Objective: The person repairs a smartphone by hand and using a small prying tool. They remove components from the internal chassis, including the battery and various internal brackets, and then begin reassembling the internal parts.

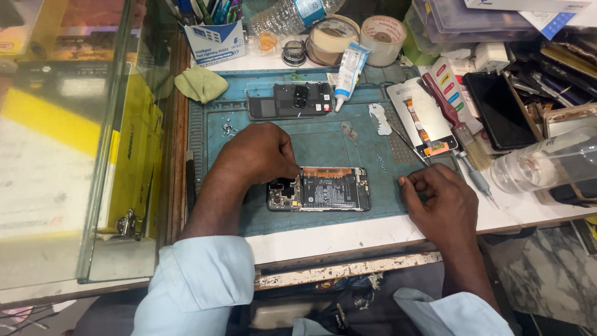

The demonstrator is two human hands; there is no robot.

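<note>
I see my left hand (261, 152) in the centre of the frame, forearm running up from the lower left in a pale blue rolled sleeve (199, 280). The hand is arched, knuckles up, with the fingertips pinched narrowly together and pressing down on the upper left corner of the opened phone (320, 188); whether something tiny sits between the fingertips I cannot tell.

My right hand (438, 199) rests right of centre, on the edge of the blue work mat (311, 140). Its fingers are curled loosely inward, thumb against the index finger; I cannot tell if it holds anything. It lies near the phone's right end but apart from it.

The opened phone lies flat and lengthwise just below the middle of the frame, on the mat. Its back is off: a dark battery fills most of the body, an orange strip runs along the top edge, and the circuit board shows at the left end under my fingertips.

Higher on the mat lies a dark back cover (289, 101) with its camera block, and a white glue tube (348, 74) leans across its right end. To the right a red-handled brush (451, 118) lies over a phone screen part (426, 121). Two tape rolls (357, 38) sit at the top, a green cloth (200, 84) at the upper left.
</note>
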